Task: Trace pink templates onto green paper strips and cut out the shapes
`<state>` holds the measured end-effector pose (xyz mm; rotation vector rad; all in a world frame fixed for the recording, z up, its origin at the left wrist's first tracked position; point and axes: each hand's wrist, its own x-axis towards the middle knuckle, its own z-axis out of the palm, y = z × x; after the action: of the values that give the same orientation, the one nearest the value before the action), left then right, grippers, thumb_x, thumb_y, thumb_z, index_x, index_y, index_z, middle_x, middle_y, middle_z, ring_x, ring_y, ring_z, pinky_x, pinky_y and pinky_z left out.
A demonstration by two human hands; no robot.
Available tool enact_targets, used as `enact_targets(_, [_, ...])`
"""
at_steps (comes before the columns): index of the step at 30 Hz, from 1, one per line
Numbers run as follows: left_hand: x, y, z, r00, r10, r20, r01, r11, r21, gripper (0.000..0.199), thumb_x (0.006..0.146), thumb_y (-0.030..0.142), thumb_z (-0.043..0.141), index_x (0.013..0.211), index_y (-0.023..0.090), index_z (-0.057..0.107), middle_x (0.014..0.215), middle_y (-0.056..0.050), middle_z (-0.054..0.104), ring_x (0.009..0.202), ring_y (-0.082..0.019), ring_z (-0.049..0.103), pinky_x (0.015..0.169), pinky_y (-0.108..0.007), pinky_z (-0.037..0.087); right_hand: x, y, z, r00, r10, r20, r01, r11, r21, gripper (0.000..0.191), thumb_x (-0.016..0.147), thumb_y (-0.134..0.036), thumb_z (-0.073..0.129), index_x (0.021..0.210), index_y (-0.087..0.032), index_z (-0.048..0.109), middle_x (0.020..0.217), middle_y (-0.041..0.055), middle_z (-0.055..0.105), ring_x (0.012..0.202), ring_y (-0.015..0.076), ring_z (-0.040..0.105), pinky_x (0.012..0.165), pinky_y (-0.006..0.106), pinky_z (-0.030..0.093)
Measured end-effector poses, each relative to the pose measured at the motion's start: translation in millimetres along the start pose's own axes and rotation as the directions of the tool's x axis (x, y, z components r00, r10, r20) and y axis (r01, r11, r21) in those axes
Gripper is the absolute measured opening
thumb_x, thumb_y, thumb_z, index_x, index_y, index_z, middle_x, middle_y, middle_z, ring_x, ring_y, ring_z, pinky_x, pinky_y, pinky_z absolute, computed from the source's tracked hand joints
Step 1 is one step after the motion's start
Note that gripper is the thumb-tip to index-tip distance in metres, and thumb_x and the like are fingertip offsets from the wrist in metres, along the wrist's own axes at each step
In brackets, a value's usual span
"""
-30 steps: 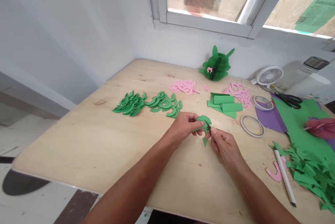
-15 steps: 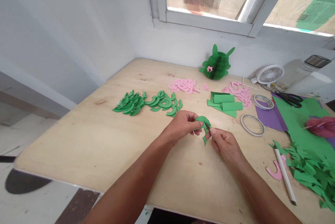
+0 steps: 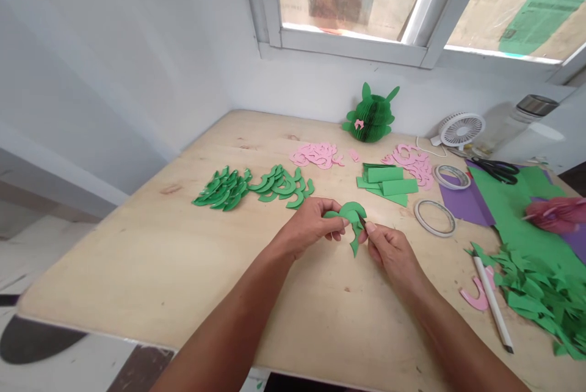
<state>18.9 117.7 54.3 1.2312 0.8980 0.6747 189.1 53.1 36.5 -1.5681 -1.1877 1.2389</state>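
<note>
Above the wooden table's middle, my left hand [image 3: 318, 221] pinches a curved green paper piece [image 3: 352, 212] between thumb and fingers. A narrow pointed strip of green hangs down from it. My right hand [image 3: 387, 244] is closed at the piece's right edge, with a small dark tip showing at its fingertips; most of what it grips is hidden. Left of my hands lie a pile of green curved cutouts [image 3: 286, 184] and a pile of green leaf-like pieces [image 3: 224, 188]. Folded green paper strips [image 3: 389, 182] rest beyond my right hand.
Pink cutouts [image 3: 315, 155], a green paper figure [image 3: 373, 118], a small white fan [image 3: 462, 129] and tape rolls [image 3: 434, 218] stand or lie farther back. Black scissors [image 3: 497, 170], a white pen [image 3: 493, 300] and green scraps [image 3: 544, 300] are at the right.
The green piece has turned in my left hand, and more of its curved shape shows. The view has shifted slightly, moving the table items a little left.
</note>
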Motion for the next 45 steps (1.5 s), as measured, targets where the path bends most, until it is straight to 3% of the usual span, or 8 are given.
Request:
enact_targets(12, [-0.8,3.6,1.5,0.998,-0.025,-0.066,0.021,0.998,-0.059,0.017,0.066,0.029,0.069,0.063,0.015,0.06,0.053,0.0,0.058,0.048,-0.009,0.051,0.053,-0.023,0.043,-1.9,-1.7,-0.5,1.0,0.024,-0.007,-0.023,0.998,0.05,0.052,0.076,-0.068,0.053,0.065,-0.017,0.058,0.043,-0.0084,0.026,0.041,0.0072,0.017,0.042,0.024,0.012])
enact_targets(19, [0.6,2.7,5.8,0.988,-0.015,-0.156,-0.011,0.986,-0.165,0.02,0.066,0.031,0.071,0.067,0.015,0.059,0.058,0.0,0.061,0.051,-0.009,0.053,0.054,-0.022,0.042,-2.5,3.0,-0.9,1.0,0.008,0.011,-0.01,0.988,0.152,0.052,0.082,-0.066,0.048,0.075,-0.016,0.061,0.045,-0.008,0.031,0.042,0.0077,0.02,0.043,0.024,0.014])
enact_targets(24, [0.4,-1.7,17.7,0.98,-0.046,-0.194,-0.02,0.946,-0.325,0.026,0.061,0.033,0.077,0.069,0.015,0.06,0.062,-0.002,0.064,0.054,-0.011,0.056,0.056,-0.023,0.043,-3.3,3.1,-0.5,0.994,-0.054,-0.09,0.077,0.959,0.274,0.05,0.081,-0.064,0.053,0.079,-0.015,0.062,0.048,-0.0071,0.034,0.044,0.0079,0.024,0.044,0.024,0.016])
enact_targets(28, [-0.8,-7.5,29.5,0.987,-0.068,-0.145,0.002,0.911,-0.413,0.027,0.059,0.033,0.08,0.068,0.015,0.062,0.063,-0.002,0.064,0.057,-0.011,0.057,0.06,-0.024,0.044,-1.3,4.4,1.2,0.983,-0.052,-0.176,0.11,0.935,0.338,0.043,0.072,-0.056,0.068,0.086,-0.015,0.063,0.05,-0.0092,0.03,0.045,0.0063,0.021,0.044,0.023,0.014])
enact_targets(33, [-2.9,-12.2,38.4,0.994,-0.058,-0.093,0.023,0.939,-0.342,0.025,0.061,0.033,0.079,0.069,0.013,0.066,0.06,-0.002,0.063,0.057,-0.011,0.056,0.059,-0.025,0.044,2.5,6.6,3.6,0.976,-0.005,-0.218,0.102,0.893,0.439,0.035,0.067,-0.045,0.076,0.073,-0.017,0.056,0.05,-0.0103,0.028,0.045,0.0047,0.018,0.043,0.023,0.012])
enact_targets(37, [-3.5,-13.2,40.4,0.994,-0.055,-0.099,0.025,0.958,-0.287,0.023,0.063,0.033,0.077,0.069,0.013,0.065,0.059,-0.002,0.063,0.055,-0.011,0.055,0.057,-0.024,0.043,3.4,6.6,3.8,0.969,0.026,-0.247,0.095,0.88,0.466,0.041,0.063,-0.043,0.079,0.061,-0.019,0.045,0.05,-0.0103,0.028,0.045,0.0042,0.018,0.042,0.023,0.012])
enact_targets(41, [-2.8,-13.7,40.4,0.991,-0.052,-0.12,0.018,0.963,-0.269,0.022,0.063,0.031,0.075,0.067,0.014,0.062,0.058,-0.003,0.064,0.054,-0.011,0.055,0.055,-0.024,0.042,2.1,5.6,2.2,0.974,0.018,-0.228,0.093,0.879,0.467,0.041,0.065,-0.044,0.077,0.062,-0.019,0.045,0.05,-0.0102,0.028,0.045,0.0047,0.018,0.042,0.022,0.013])
enact_targets(45, [-0.9,-12.7,38.8,0.982,-0.029,-0.186,-0.03,0.951,-0.309,0.021,0.063,0.03,0.074,0.066,0.015,0.061,0.057,-0.002,0.063,0.054,-0.011,0.056,0.057,-0.024,0.044,-1.3,2.9,-0.7,0.984,-0.064,-0.164,0.128,0.901,0.414,0.039,0.077,-0.057,0.063,0.077,-0.018,0.057,0.05,-0.0083,0.034,0.044,0.0064,0.023,0.042,0.022,0.014])
